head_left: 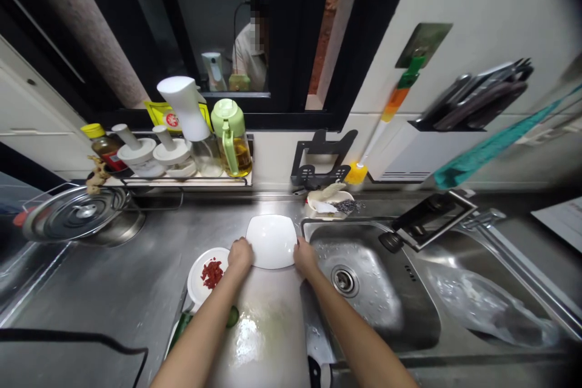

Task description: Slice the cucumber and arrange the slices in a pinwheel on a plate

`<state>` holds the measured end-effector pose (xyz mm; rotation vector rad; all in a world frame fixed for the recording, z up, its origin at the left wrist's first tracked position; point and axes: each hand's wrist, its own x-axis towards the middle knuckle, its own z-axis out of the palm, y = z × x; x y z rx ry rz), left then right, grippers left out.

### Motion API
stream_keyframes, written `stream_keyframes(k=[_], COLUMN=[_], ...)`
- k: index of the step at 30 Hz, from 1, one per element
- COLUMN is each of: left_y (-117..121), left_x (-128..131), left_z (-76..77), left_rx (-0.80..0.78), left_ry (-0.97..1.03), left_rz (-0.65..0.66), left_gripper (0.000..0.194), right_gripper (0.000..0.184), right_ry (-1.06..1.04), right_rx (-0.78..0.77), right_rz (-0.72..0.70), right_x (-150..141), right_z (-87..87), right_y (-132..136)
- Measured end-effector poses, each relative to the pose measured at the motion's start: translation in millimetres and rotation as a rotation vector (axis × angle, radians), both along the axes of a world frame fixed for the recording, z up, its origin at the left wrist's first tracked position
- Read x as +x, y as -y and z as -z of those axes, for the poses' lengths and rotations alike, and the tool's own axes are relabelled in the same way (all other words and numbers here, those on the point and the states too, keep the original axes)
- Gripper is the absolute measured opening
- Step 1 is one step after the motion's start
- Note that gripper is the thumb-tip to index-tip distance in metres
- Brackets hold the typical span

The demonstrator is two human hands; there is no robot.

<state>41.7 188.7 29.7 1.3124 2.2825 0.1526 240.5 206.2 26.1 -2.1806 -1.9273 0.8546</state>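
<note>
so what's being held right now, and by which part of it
A squarish white plate: the left hand holds its left edge, the right hand its right edge.

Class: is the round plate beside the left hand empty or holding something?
Holding something: small red pieces lie together on the round plate.

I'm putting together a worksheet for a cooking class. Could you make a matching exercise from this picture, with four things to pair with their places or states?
Things:
1. Squarish white plate
2. Round white plate
3. Oil jug
4. Yellow-headed brush

Places or states:
A. Hanging against the wall
B. Bearing chopped red pieces
C. Gripped at its sides by the left hand and right hand
D. Standing on the rack

Right pairs: 1-C, 2-B, 3-D, 4-A
</note>
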Motion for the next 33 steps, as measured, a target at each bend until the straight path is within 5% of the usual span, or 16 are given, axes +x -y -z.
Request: stream_keyframes(k=[9, 16, 25, 33], left_y=[5.7, 63.7, 161.9, 196.3], left_x=[0.1, 5.6, 13.8, 19.6], left_z=[-23.5, -47.5, -37.0, -22.4], left_rx=[0.026, 0.088, -0.020, -0.067], left_ry=[0.001, 0.020, 0.150, 0.149], left_rz=[0.048, 0.077, 0.004, -0.011], left_gripper=[0.025, 0.024, 0.021, 0.019], right_gripper=[0.033, 0.034, 0.029, 0.025], right_ry=[-0.006, -0.024, 0.031, 0.120], right_rx=[-0.010, 0.007, -0.104, -0.140], right_rz=[0.000, -0.014, -0.086, -0.149], right_x=[2.3, 13.8, 27.4, 26.4], right_z=[-4.0, -33.7, -35.6, -35.2], right_y=[-2.3, 41.6, 138.2, 167.9])
